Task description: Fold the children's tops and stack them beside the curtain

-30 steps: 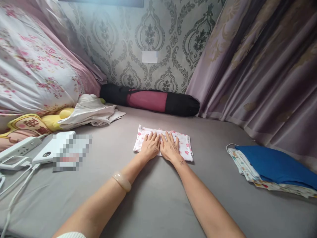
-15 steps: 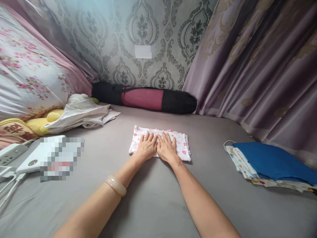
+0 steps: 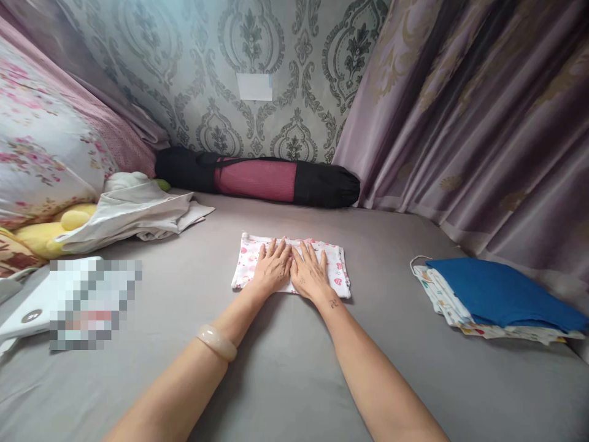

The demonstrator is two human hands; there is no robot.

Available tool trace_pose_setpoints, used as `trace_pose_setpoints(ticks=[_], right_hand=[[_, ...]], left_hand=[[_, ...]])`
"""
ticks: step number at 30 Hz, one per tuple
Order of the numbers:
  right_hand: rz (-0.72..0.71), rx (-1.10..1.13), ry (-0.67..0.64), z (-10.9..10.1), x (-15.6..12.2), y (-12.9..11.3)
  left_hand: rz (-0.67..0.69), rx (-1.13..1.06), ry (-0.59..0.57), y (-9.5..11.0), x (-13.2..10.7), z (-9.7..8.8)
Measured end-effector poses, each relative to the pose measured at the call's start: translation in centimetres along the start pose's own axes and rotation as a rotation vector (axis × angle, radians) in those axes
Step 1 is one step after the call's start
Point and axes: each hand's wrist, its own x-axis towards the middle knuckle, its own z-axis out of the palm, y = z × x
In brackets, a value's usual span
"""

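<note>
A folded white cloth with pink and red prints [image 3: 243,270] lies flat on the grey bed sheet [image 3: 285,368], in the middle of the head view. My left hand [image 3: 272,268] rests palm down on its left half, fingers stretched out and pointing away from me. Beside it, my right hand [image 3: 310,270] lies flat on the middle and right of the cloth, with the thumb close to the left hand. Neither hand grips anything. The part of the cloth beneath my palms is hidden. A pale bangle [image 3: 217,343] circles my left forearm.
To the right sits a stack of folded cloths with a blue one [image 3: 501,291] on top. At left are a white device [image 3: 41,307] next to a blurred-out item, a crumpled light garment [image 3: 138,212] and a yellow plush [image 3: 41,238]. A black-and-pink roll bag [image 3: 257,178] lies along the wall.
My view has turned slightly, so the things at the left sit farther left in the picture. Both hands stay flat on the folded cloth, nearly unmoved.
</note>
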Motion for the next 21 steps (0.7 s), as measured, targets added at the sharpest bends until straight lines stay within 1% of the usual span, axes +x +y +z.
trace_pose_setpoints(ticks=[5, 13, 18, 21], right_hand=[[0.018, -0.004, -0.023, 0.2, 0.1, 0.0], [0.034, -0.008, -0.022, -0.1, -0.1, 0.0], [0.089, -0.037, 0.041, -0.4, -0.3, 0.3], [0.111, -0.04, 0.024, -0.3, -0.4, 0.4]], left_hand=[[0.0, 0.01, -0.05, -0.2, 0.0, 0.4], [-0.004, 0.001, -0.042, -0.1, -0.1, -0.1], [-0.067, 0.013, 0.021, -0.4, -0.4, -0.5], [-0.102, 0.015, -0.031, -0.5, -0.4, -0.8]])
